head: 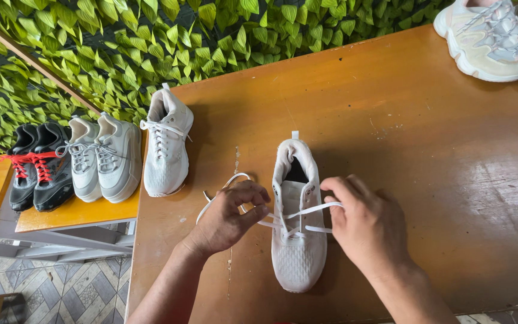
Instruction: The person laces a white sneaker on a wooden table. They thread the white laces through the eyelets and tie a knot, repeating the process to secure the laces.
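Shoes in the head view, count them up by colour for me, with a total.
White mesh sneakers: 2, one being laced, one at the table edge
Grey: 2
Black with red laces: 2
Cream chunky: 2
Total: 8

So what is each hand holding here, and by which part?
Both hands hold the white lace of the white sneaker: the left hand pinches the left end, the right hand the right end.

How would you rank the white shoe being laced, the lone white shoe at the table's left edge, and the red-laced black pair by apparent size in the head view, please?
1. White shoe being laced, nearest the camera.
2. Lone white shoe and red-laced black pair: too alike to rank.
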